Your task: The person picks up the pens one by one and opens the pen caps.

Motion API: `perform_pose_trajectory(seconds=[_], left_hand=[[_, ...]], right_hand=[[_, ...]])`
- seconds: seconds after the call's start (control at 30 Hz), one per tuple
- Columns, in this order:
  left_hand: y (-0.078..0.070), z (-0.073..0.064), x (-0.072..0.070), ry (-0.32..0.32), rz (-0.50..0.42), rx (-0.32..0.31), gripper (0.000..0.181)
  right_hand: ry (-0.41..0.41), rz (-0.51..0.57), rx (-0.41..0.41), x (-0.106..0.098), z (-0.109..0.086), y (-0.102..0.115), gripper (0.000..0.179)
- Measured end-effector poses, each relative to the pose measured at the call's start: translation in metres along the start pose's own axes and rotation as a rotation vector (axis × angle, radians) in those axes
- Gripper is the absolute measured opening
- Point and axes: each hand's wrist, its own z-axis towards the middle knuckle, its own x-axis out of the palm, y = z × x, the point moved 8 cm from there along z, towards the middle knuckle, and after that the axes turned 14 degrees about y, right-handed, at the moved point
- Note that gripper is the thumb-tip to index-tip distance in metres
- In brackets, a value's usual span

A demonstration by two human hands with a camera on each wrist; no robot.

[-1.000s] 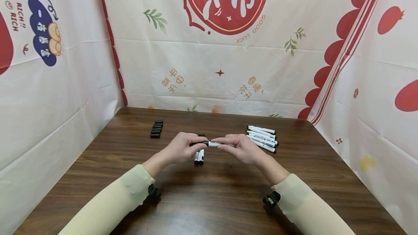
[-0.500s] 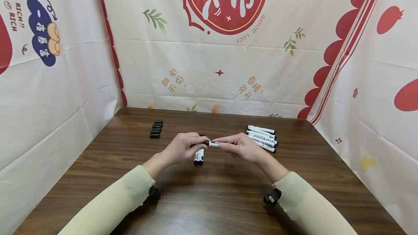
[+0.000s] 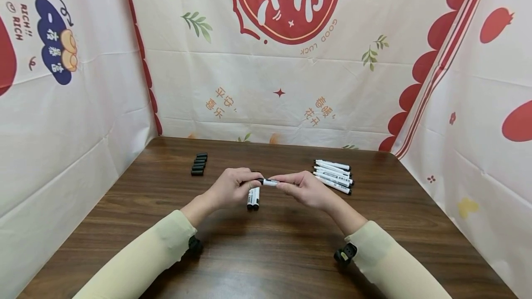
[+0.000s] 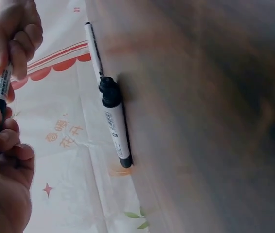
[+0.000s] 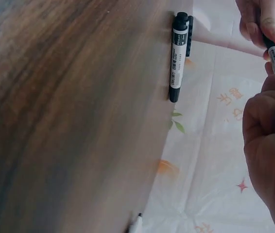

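Note:
In the head view, a whiteboard marker [image 3: 271,182] lies level between both hands above the table. My left hand [image 3: 226,189] pinches its black end between thumb and fingers; the fingers cover most of that end. The white barrel is gripped by my right hand [image 3: 306,189], which hides the other end. Beneath and beside the left hand, two capped markers [image 3: 253,199] lie side by side on the table, their far ends partly hidden. The left wrist view also shows the held marker [image 4: 3,86] spanning both hands.
Several black caps [image 3: 199,164] are lined up at the back left of the brown wooden table [image 3: 266,253]. Several white markers without caps [image 3: 332,176] lie fanned at the back right, behind the right hand. Printed cloth [image 3: 266,73] walls off the back and sides.
Over the last half second, both hands and the held marker shift slightly left. The right fingertips have changed position a little on the barrel. The markers and caps on the table stay put.

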Motion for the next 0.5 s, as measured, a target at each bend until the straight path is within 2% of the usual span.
perform_pose_trajectory(seconds=[0.1,0.17,0.3,0.4,0.5], left_hand=[[0.009,0.0,0.001,0.035,-0.143,-0.132,0.018],[0.014,0.0,0.001,0.063,-0.214,-0.214,0.021],[0.023,-0.002,0.004,0.107,-0.289,-0.318,0.027],[0.023,-0.002,0.003,0.099,-0.256,-0.296,0.025],[0.014,0.001,-0.002,0.041,-0.137,-0.178,0.02]], right_hand=[[-0.034,-0.129,-0.01,-0.002,0.0,0.009,0.033],[-0.037,-0.177,-0.019,-0.002,-0.001,0.014,0.033],[-0.031,-0.261,-0.068,-0.001,-0.001,0.022,0.034],[-0.025,-0.241,-0.067,0.0,0.0,0.02,0.034],[-0.03,-0.157,-0.03,-0.001,0.001,0.012,0.033]])
